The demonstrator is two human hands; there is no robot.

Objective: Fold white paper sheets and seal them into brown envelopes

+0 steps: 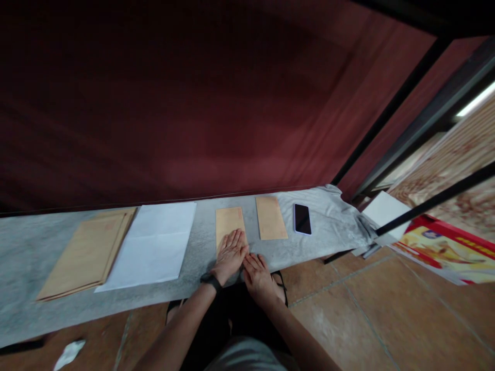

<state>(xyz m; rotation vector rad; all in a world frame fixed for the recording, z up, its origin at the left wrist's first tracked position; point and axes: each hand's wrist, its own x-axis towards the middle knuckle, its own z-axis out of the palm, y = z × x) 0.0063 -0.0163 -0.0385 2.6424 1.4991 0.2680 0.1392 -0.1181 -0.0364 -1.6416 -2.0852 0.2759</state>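
A small tan envelope [229, 218] lies on the grey cloth-covered table [204, 257]. My left hand [231, 255] rests flat on its lower part, fingers extended, a dark band round the wrist. Just to the right, my right hand [258, 275] lies at the table's front edge with fingers stretched out, its fingertips close beside the envelope's lower right corner. Neither hand is gripping anything. A second small envelope [271, 218] lies further right, untouched.
White sheets [158, 242] and a stack of large tan envelopes [87, 252] lie on the left. A phone [302, 219] is right of the envelopes. Behind the table hangs a dark red curtain [216, 129]. A white box [386, 214] and a red-yellow carton [444, 247] stand at the right.
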